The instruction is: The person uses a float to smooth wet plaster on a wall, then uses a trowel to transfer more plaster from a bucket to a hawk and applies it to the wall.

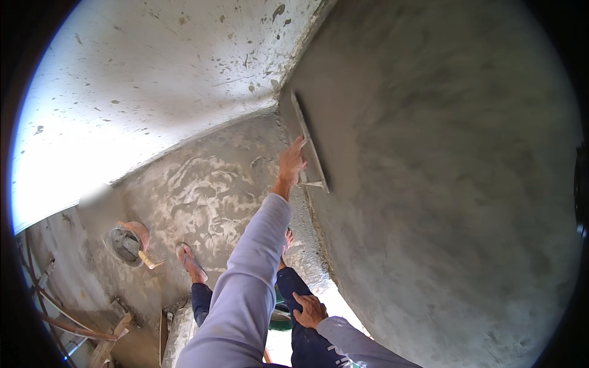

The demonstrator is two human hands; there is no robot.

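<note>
My left hand (291, 162) is closed round the handle of a plastering trowel (313, 153). The long, thin blade is seen nearly edge-on, against the grey plastered wall (429, 153) close to the corner. My left arm, in a pale lilac sleeve, stretches forward from the lower edge. Lower down, my right hand (310, 311) lies on my dark-trousered leg (299, 285) with its fingers apart and no tool in it.
A round bowl (127, 244) holding grey mortar, with a yellowish handle (149, 260) at its rim, sits at left. My sandalled foot (192, 264) stands on the mortar-smeared floor (208, 202). A mortar-spattered white wall (184, 67) meets the plastered one. Wood pieces (113, 340) lie lower left; something green (280, 316) shows below.
</note>
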